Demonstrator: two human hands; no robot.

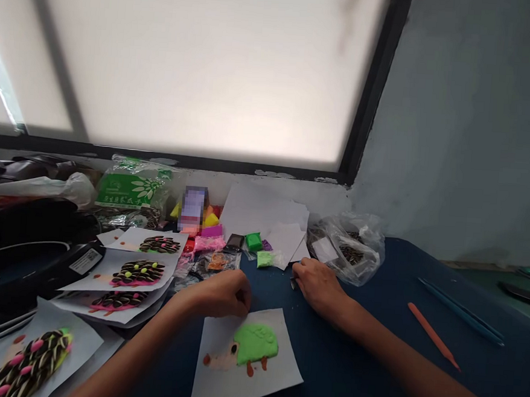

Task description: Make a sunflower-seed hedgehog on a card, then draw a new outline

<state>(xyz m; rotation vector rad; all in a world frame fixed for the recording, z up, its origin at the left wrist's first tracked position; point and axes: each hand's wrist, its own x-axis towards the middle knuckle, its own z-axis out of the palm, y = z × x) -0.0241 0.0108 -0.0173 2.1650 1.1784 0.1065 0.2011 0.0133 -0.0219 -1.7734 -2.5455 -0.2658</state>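
Note:
A sheet of white paper [219,395] lies in front of me, bearing a clay hedgehog with a green body [257,344], pale face, brown nose, dark eye and orange-brown feet. Over the sheet's top edge, my left hand [224,292] is closed with its fingers curled under; what they hold, if anything, is hidden. My right hand [320,285] rests on the table to the upper right of the sheet, fingers bent together. At its fingertips shows a small dark piece [293,283], too small to name surely. No seeds cover the green body.
Finished hedgehog pictures [139,272] with striped sunflower seeds lie at left. Behind are clay packets [253,241], blank paper [264,210], a seed bag [132,189] and an open plastic bag of seeds [352,247]. An orange clay tool [434,336] and blue sticks [461,312] lie right.

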